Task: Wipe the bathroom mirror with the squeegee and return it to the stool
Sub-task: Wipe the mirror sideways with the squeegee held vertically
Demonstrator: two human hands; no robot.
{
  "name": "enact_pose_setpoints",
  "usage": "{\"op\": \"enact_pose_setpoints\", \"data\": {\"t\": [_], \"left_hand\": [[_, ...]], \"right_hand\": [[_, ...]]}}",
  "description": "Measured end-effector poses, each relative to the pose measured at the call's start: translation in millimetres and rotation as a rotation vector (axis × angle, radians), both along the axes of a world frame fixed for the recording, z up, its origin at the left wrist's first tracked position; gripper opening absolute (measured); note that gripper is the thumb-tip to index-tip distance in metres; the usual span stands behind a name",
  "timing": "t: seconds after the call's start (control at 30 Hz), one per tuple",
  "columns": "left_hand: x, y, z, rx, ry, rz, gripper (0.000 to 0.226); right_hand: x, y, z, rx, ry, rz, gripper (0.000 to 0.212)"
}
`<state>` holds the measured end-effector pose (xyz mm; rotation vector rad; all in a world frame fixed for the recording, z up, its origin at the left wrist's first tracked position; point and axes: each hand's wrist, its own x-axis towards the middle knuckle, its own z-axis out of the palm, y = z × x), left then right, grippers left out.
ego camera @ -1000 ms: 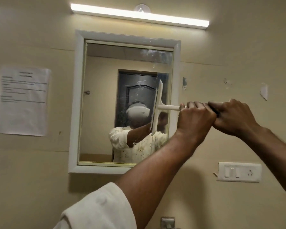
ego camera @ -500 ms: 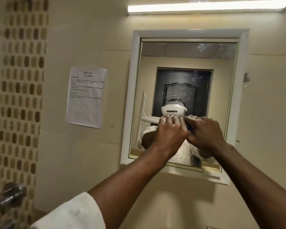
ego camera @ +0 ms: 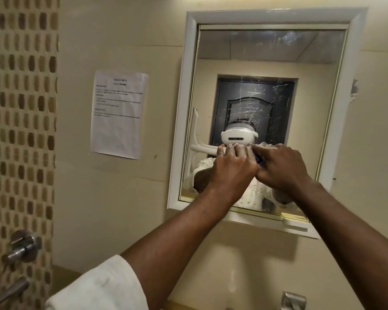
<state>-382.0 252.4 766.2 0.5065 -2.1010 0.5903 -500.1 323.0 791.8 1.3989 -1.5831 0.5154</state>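
A white-framed mirror (ego camera: 251, 63) hangs on the beige wall, streaked with white smears in its upper middle. A white squeegee (ego camera: 196, 139) stands with its blade upright against the glass at the mirror's left edge. Its handle runs right into my hands. My left hand (ego camera: 232, 170) grips the handle nearest the blade. My right hand (ego camera: 280, 168) holds the handle's end just behind it, touching the left hand. The stool is out of view.
A printed paper sheet (ego camera: 118, 113) is taped to the wall left of the mirror. A mosaic tile strip (ego camera: 26, 108) runs down the far left, with a metal tap valve (ego camera: 23, 246) low on it. A metal fitting (ego camera: 292, 299) shows at the bottom right.
The squeegee has swept from the mirror's right side to its left edge, both hands travelling with it. The view has swung left, so the mirror now sits to the right.
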Motion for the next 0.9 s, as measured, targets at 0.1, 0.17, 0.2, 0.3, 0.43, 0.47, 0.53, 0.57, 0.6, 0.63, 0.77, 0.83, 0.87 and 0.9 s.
{"op": "enact_pose_setpoints", "data": {"t": [0.1,0.17,0.2,0.3,0.43,0.47,0.53,0.57,0.6,0.63,0.77,0.83,0.87,0.9], "left_hand": [[-6,4,-1,0.0,0.002,0.002,0.055],[-11,9,-2,-0.001,0.004,0.001,0.057],[-13,12,-2,0.002,0.0,0.0,0.058],[-22,24,-5,0.004,-0.019,-0.013,0.06],[-42,49,-10,0.005,-0.062,-0.058,0.062],[-49,57,-12,0.003,-0.07,-0.073,0.063],[-60,71,-16,0.006,-0.071,-0.091,0.062],[-66,79,-18,0.008,-0.068,-0.101,0.061],[-72,87,-20,0.008,-0.063,-0.108,0.061],[-78,95,-21,0.007,-0.065,-0.112,0.06],[-94,125,-24,0.031,-0.102,-0.127,0.052],[-101,141,-24,0.007,-0.088,-0.138,0.038],[-105,147,-25,-0.001,-0.089,-0.157,0.034],[-110,154,-27,-0.006,-0.096,-0.18,0.032]], "right_hand": [[-4,6,3,0.011,-0.012,-0.002,0.047],[-9,12,3,0.016,-0.014,-0.01,0.047],[-10,15,3,0.021,-0.014,-0.016,0.047],[-17,32,0,0.027,-0.01,-0.037,0.048],[-33,62,-6,0.05,-0.021,-0.096,0.044],[-38,71,-9,0.052,-0.038,-0.103,0.044],[-48,87,-13,0.065,-0.079,-0.136,0.042],[-53,96,-15,0.075,-0.101,-0.171,0.04],[-58,104,-17,0.088,-0.121,-0.2,0.036],[-62,113,-18,0.096,-0.14,-0.216,0.032],[-73,143,-21,0.1,-0.186,-0.26,0.021],[-81,159,-23,0.096,-0.201,-0.281,0.022],[-84,166,-24,0.097,-0.212,-0.293,0.022],[-88,175,-26,0.095,-0.227,-0.311,0.021]]}}
